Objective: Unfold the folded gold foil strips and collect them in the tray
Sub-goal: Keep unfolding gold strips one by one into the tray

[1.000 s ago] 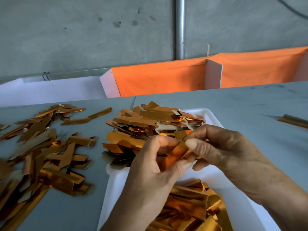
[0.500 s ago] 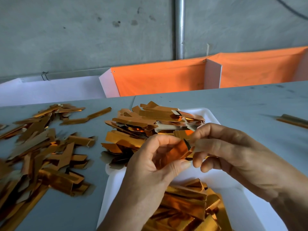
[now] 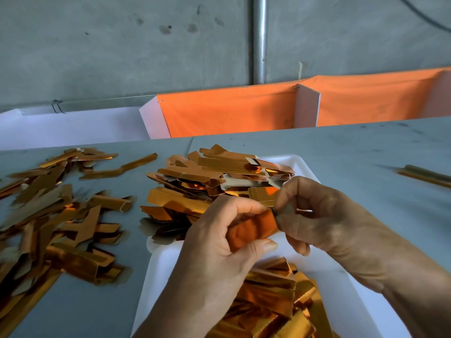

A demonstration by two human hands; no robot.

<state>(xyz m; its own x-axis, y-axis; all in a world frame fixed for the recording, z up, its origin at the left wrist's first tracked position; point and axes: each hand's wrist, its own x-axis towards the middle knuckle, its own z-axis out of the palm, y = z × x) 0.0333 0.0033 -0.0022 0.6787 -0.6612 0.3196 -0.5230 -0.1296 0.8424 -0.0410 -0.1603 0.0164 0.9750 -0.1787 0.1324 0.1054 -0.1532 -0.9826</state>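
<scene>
Both hands [image 3: 268, 230] pinch one shiny orange-gold foil strip [image 3: 256, 226], partly folded.

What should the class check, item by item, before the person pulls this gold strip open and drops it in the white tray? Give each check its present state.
1. Left hand has a grip on the held strip: ok.
2. Right hand pinches the strip's other end: ok.
3. Strip fully unfolded: not ok, it looks part folded between the fingers.
4. Bare room in the white tray under the hands: ok.
5. Strip free of tears: cannot tell, fingers hide much of it.
6. Folded strips on the table left to do: ok, many remain.
</scene>
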